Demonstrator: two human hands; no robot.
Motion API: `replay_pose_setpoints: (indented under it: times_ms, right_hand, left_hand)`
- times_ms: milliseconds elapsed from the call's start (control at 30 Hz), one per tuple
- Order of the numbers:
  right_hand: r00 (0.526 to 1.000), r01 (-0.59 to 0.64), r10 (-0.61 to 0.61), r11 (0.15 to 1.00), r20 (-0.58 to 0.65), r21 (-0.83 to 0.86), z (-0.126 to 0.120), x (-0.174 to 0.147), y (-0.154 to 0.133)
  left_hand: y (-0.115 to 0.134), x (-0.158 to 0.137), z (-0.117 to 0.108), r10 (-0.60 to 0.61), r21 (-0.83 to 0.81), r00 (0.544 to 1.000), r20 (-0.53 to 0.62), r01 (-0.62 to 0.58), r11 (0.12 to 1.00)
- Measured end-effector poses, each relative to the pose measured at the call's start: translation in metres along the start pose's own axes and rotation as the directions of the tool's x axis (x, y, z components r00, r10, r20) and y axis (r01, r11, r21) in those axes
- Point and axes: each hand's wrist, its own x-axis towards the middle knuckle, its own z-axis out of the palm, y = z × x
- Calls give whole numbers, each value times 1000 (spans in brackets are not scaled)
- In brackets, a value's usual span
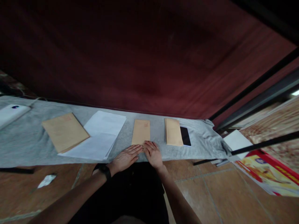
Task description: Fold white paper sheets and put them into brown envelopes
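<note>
A brown paper envelope [141,130] lies upright in front of me on the grey cloth, with a reddish mark near its top right corner. My left hand [126,158] rests flat across its near left corner, fingers stretched and together. On the near right corner lies my right hand [153,154], its fingers slightly bent and touching the paper. The fingertips of both hands almost meet at the envelope's near edge, which they partly hide. Neither hand grips anything that I can see.
White paper sheets [102,124] lie left, partly under more brown envelopes [66,130]. Right are stacked envelopes [174,132] beside a dark phone [185,137]. A white device [14,113] sits far left. The cloth-covered table [158,118] is narrow, with a dark red curtain [144,77] behind.
</note>
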Motion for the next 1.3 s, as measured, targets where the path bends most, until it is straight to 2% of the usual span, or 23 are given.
replay_pose_setpoints:
  times_ms: [167, 300, 367, 467, 667, 800, 900, 1000, 1100, 1300]
  right_hand:
    - [955, 100, -90, 995, 282, -21, -14, 8, 4]
    - [919, 114, -75, 991, 388, -77, -14, 29, 15]
    - [926, 130, -79, 985, 369, -115, -10, 42, 22]
    - [959, 152, -103, 973, 263, -172, -2, 62, 30]
    - [993, 103, -89, 969, 75, -223, 10, 98, 32]
    - [981, 174, -153, 967, 123, -185, 19, 106, 22]
    - [943, 293, -264, 947, 201, -131, 26, 104, 17]
    - [923, 339, -311, 935, 225, -101, 30, 105, 14]
    - [948, 284, -260, 951, 185, -119, 33, 115, 14]
    - [996, 86, -82, 984, 30, -159, 40, 145, 14]
  left_hand:
    - [2, 1, -4, 5, -3, 1000, -12, -5, 1000]
    - [3, 1, -4, -14, -8, 1000, -1, 14, 1000]
    - [4, 1, -4, -28, -24, 1000, -14, 28, 999]
    - [4, 1, -4, -41, -41, 999, -26, 40, 998]
    - [7, 0, -8, -27, -41, 999, -27, 26, 999]
    - [7, -1, -9, -20, -37, 1000, -23, 20, 999]
    - [5, -1, -6, -28, -39, 999, -17, 28, 999]
    - [3, -2, -4, -33, -50, 999, -22, 32, 998]
    - [4, -1, -6, -30, -67, 999, -33, 28, 997]
    - [11, 2, -16, -44, -65, 998, -36, 42, 997]
